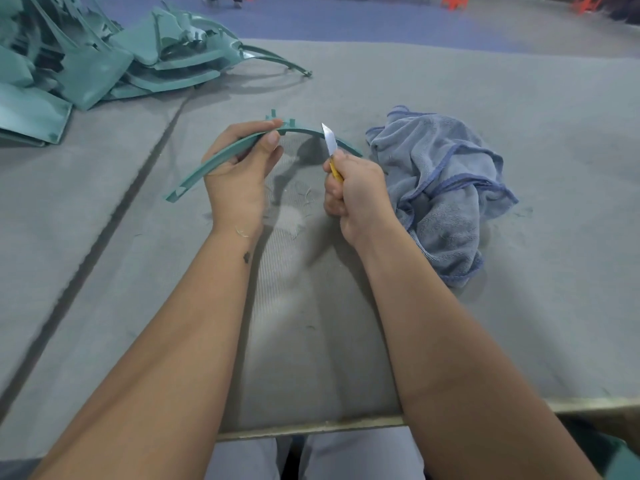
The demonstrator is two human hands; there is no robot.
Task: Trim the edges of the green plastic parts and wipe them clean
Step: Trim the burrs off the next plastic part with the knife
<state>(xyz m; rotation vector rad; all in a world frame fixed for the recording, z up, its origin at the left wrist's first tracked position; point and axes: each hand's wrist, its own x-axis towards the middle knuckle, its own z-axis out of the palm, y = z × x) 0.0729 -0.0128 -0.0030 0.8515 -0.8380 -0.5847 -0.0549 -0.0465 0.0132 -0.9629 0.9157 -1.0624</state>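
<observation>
Grey felt-covered bench (450,323), dark seam running diagonally left of fingers; blue-grey floor beyond far edge. Green shavings scattered below fingers. Left hand (239,174) fingers curled round curved green strip (221,157), held just above bench. Right hand (356,199) fingers wrapped round yellow-handled knife (330,150), blade touching strip. Crumpled blue cloth (440,192) just right of right fingers. Heap of green parts (86,64) far left, well apart.

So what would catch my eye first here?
Probably the knife, blade up in the right hand at centre, against the curved green strip gripped by the left hand. Then the crumpled blue cloth to the right, and the heap of green parts far left.
</observation>
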